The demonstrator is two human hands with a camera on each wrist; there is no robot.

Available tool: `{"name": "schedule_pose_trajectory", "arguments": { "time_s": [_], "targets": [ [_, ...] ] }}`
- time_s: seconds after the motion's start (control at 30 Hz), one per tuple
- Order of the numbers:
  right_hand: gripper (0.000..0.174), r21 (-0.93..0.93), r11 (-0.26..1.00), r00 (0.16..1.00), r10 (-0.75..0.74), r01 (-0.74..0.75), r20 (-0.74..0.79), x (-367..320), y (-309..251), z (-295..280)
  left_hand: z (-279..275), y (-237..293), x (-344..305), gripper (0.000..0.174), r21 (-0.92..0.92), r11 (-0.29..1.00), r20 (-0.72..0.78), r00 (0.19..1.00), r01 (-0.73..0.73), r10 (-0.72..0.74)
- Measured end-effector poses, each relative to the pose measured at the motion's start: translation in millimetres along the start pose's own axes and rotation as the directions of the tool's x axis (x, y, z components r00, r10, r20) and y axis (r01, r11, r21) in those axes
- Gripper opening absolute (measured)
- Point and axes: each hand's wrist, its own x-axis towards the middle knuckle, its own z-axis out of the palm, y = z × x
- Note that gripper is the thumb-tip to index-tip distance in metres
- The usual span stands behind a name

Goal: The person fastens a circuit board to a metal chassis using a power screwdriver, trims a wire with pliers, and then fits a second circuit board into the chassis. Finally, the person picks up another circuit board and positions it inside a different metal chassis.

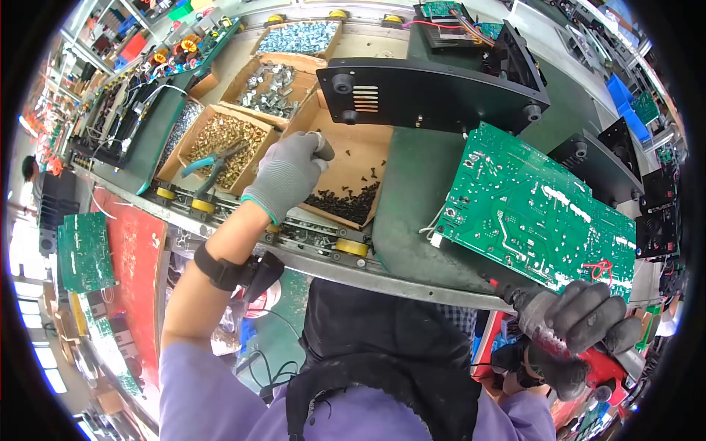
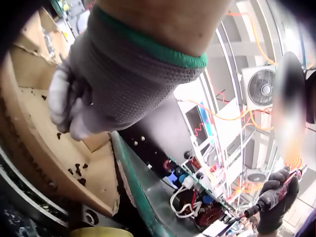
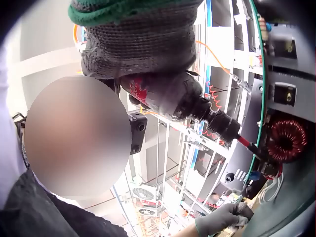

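Green mat [image 1: 412, 187], cardboard box [image 1: 357, 151], knit-gloved left hand [image 1: 288, 175], screwdriver [image 1: 540, 334]

The head view looks steeply down on the dark green desk [image 1: 412, 191], while both wrist views (close, tilted upward) face across it, sharing the green printed circuit board [image 1: 537, 213].

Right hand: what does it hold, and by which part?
The right hand holds an electric screwdriver, fingers wrapped round its body, with the bit end free.
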Motion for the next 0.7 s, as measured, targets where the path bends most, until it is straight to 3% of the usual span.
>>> {"name": "schedule_pose_trajectory", "arguments": {
  "time_s": [0.07, 0.2, 0.43, 0.5, 0.53, 0.6, 0.63, 0.67, 0.7],
  "targets": [
    [0.048, -0.006, 1.000, 1.000, -0.010, 0.010, 0.016, 5, 5, 7, -2, -1, -3, 0.011, -0.073, 0.996, -0.040, 0.998, 0.053, -0.056],
    [0.051, 0.029, 0.999, 0.998, -0.019, 0.017, 0.059, 13, 12, 15, -6, -1, -7, 0.013, -0.181, 0.978, 0.054, 0.994, 0.106, -0.097],
    [0.052, 0.104, 0.995, 0.992, 0.001, -0.014, 0.127, 23, 14, 28, -10, -2, -8, 0.014, -0.301, 0.931, 0.079, 0.978, 0.207, -0.192],
    [0.050, 0.087, 0.996, 0.993, 0.000, -0.011, 0.122, 24, 15, 32, -11, -3, -10, 0.021, -0.679, 0.666, 0.240, 0.951, 0.309, -0.197],
    [0.050, 0.075, 0.997, 0.993, -0.002, -0.006, 0.114, 25, 16, 34, -12, -1, -13, 0.021, -0.679, 0.666, 0.237, 0.951, 0.309, -0.199],
    [0.046, 0.059, 0.998, 0.991, -0.044, 0.037, 0.127, 30, 21, 38, -13, 11, -26, 0.029, -0.916, 0.179, 0.344, 0.932, 0.360, -0.117],
    [0.045, 0.050, 0.997, 0.989, -0.063, 0.057, 0.136, 32, 23, 43, -10, 19, -32, 0.029, -0.915, 0.181, 0.344, 0.932, 0.360, -0.112],
    [0.043, 0.042, 0.996, 0.986, -0.082, 0.077, 0.145, 34, 26, 48, -4, 31, -40, 0.032, -0.945, 0.008, 0.328, 0.944, 0.328, 0.025],
    [0.046, 0.079, 0.996, 0.997, -0.051, 0.046, 0.056, 35, 28, 58, 2, 42, -45, 0.034, -0.936, -0.170, 0.284, 0.946, 0.310, 0.157]
  ]
}}
